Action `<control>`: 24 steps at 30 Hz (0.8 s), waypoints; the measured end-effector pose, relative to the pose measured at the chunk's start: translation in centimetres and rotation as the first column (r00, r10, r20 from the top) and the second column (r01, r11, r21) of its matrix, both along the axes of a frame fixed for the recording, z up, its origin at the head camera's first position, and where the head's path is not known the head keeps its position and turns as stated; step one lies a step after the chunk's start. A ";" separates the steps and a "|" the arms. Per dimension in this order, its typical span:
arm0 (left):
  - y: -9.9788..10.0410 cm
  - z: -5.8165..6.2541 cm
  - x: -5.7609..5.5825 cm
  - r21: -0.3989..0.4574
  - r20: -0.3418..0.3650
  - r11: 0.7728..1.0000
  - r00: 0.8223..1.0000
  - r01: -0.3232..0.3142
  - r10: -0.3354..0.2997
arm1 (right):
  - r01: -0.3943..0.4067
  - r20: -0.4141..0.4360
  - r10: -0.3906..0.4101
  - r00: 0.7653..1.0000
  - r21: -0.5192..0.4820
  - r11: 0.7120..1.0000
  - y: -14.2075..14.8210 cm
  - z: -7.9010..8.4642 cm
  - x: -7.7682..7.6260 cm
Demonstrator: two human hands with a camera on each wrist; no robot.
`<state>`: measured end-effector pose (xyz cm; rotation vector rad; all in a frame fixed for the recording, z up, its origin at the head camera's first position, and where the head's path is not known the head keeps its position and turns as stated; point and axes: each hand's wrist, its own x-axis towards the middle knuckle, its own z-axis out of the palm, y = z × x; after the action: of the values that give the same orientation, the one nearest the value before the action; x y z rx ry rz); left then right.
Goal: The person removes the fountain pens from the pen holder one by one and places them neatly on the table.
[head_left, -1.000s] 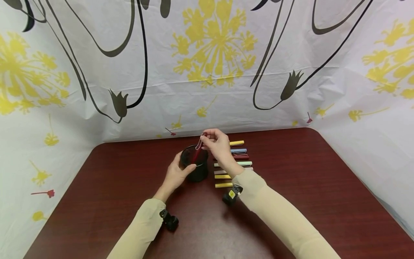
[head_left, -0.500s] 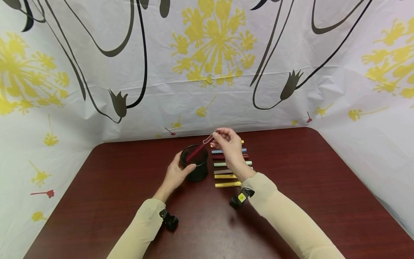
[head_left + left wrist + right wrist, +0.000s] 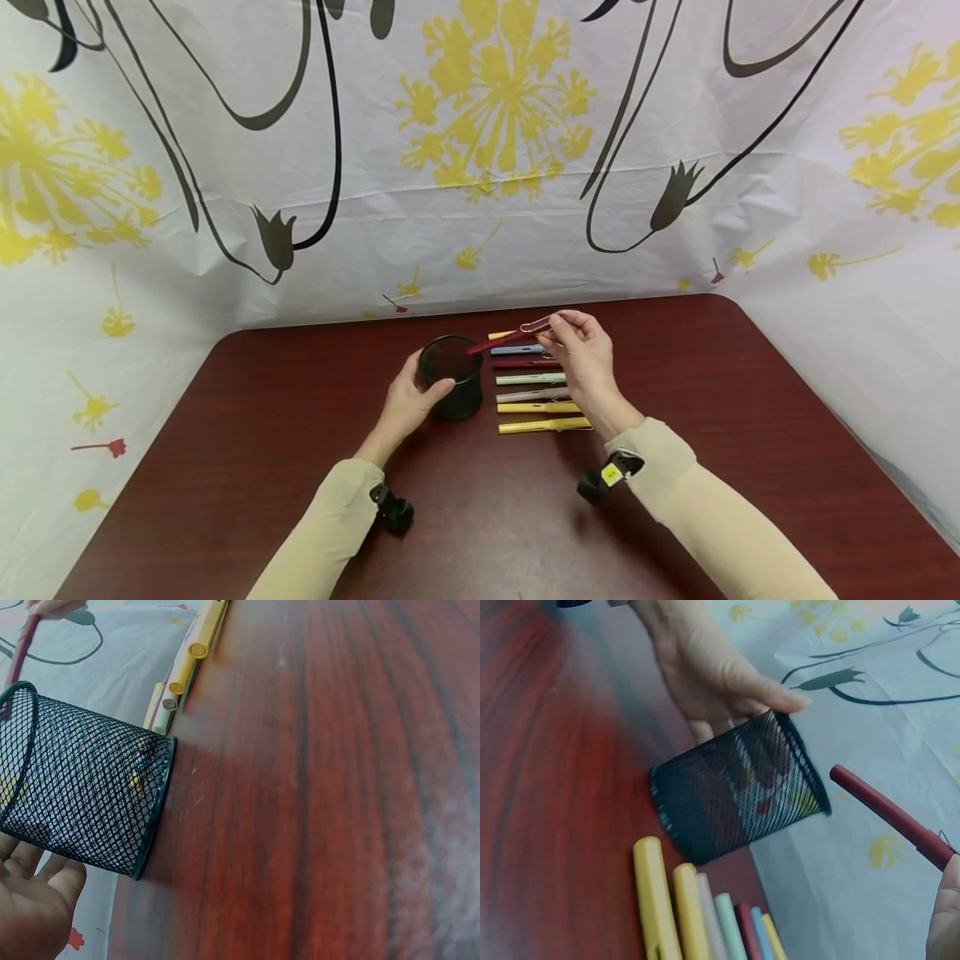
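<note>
My left hand (image 3: 406, 410) holds a black mesh pen cup (image 3: 459, 398) by its left side, the thumb near the rim and the fingers round the far side. The cup stands upright on the table. My right hand (image 3: 585, 358) pinches a dark red pen (image 3: 510, 337) by its clip end. The pen slants, its lower end just outside the cup's rim on the right. In the right wrist view, a gap shows between that pen (image 3: 889, 808) and the mesh cup (image 3: 735, 791). No pens show inside the cup.
Right of the cup lies a row of several pens: yellow pens (image 3: 525, 428), a greyish one (image 3: 525, 396), a pale green one (image 3: 528, 379), a dark red one (image 3: 517, 364) and a blue one (image 3: 513, 350). A patterned white sheet (image 3: 360, 167) hangs behind the dark wooden table (image 3: 315, 375).
My right hand has drawn the dark red pen up out of the cup and moved right, above the row, tilting the pen flatter. The left hand and cup have stayed put.
</note>
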<state>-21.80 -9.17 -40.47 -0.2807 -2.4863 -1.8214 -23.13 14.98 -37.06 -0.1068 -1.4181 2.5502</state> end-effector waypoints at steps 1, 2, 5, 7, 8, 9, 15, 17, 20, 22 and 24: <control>0.0 0.0 0.0 -0.001 0.001 1.000 1.000 -0.001 0.001 | -0.004 0.012 0.004 1.000 0.008 1.000 0.4 -0.2 0.2; 0.0 0.1 0.1 -0.007 0.000 1.000 1.000 -0.003 0.003 | -0.007 0.028 0.007 1.000 0.013 1.000 0.8 -0.4 0.5; 0.1 0.2 0.1 -0.003 0.002 1.000 1.000 -0.002 0.002 | -0.024 0.070 0.023 0.997 0.008 1.000 1.9 -1.1 1.2; 0.1 0.1 0.0 0.004 -0.002 1.000 1.000 0.000 0.000 | -0.035 0.094 0.034 0.995 0.008 0.999 2.7 -1.6 1.7; 0.0 0.1 0.0 0.007 -0.005 1.000 1.000 0.002 -0.002 | -0.036 0.106 0.035 0.994 0.008 0.999 3.0 -1.8 1.9; 0.0 0.0 0.0 0.015 -0.005 1.000 1.000 0.006 -0.005 | -0.038 0.113 0.037 0.993 0.011 0.999 3.3 -2.1 2.0; -0.1 -0.1 -0.1 0.019 -0.010 1.000 1.000 0.020 -0.019 | -0.057 0.158 0.045 0.986 0.070 0.996 4.6 -3.5 3.2; -0.1 -0.2 -0.2 0.015 -0.014 1.000 1.000 0.026 -0.026 | -0.079 0.165 0.064 0.984 0.083 0.993 5.0 -3.9 3.7; -0.3 -1.4 -1.1 0.020 -0.013 0.999 0.999 0.035 -0.035 | -0.119 0.169 0.100 0.981 0.107 0.987 5.6 -4.5 4.4; -0.5 -2.3 -1.7 0.026 -0.012 0.999 0.999 0.035 -0.034 | -0.147 0.170 0.126 0.977 0.121 0.982 6.0 -4.9 4.9; -0.7 -3.2 -2.4 0.031 -0.010 0.999 0.999 0.031 -0.031 | -0.172 0.174 0.145 0.974 0.149 0.974 6.4 -5.2 5.2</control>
<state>-24.16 -9.86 -43.71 -0.3274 -2.4590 -1.8636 -17.93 21.41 -42.24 -0.1846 -1.7580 2.5877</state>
